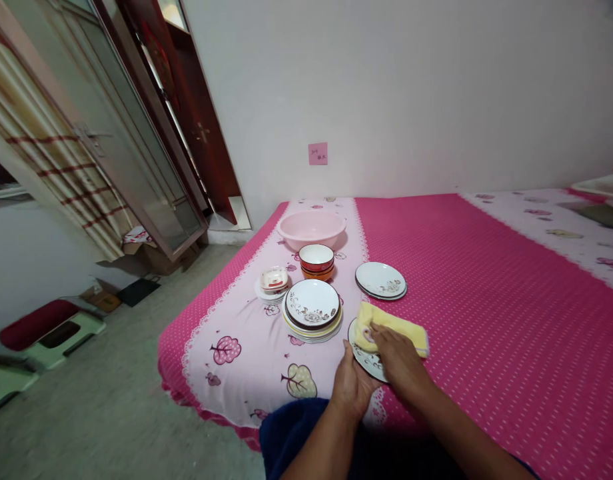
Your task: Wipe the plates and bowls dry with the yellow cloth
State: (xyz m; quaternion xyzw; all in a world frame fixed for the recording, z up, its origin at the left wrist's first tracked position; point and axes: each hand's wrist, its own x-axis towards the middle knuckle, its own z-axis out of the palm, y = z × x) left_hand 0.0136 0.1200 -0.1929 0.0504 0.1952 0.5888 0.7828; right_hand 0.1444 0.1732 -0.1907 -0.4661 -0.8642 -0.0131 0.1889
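Observation:
A white patterned plate (367, 361) lies near the front edge of the pink bed. My left hand (351, 383) grips its near rim, fingers closed on it. My right hand (396, 357) presses a folded yellow cloth (394, 327) onto the plate, covering most of it. Just left of the plate stands a stack of patterned plates (312, 308). Further back lie two more white plates (381, 280), one on the other.
Stacked red and orange bowls (316, 261), a pink basin (311, 229) and small stacked dishes (273, 283) sit on the bedspread (486, 300). The wall is behind. Low stools (51, 330) and a doorway are to the left across the concrete floor.

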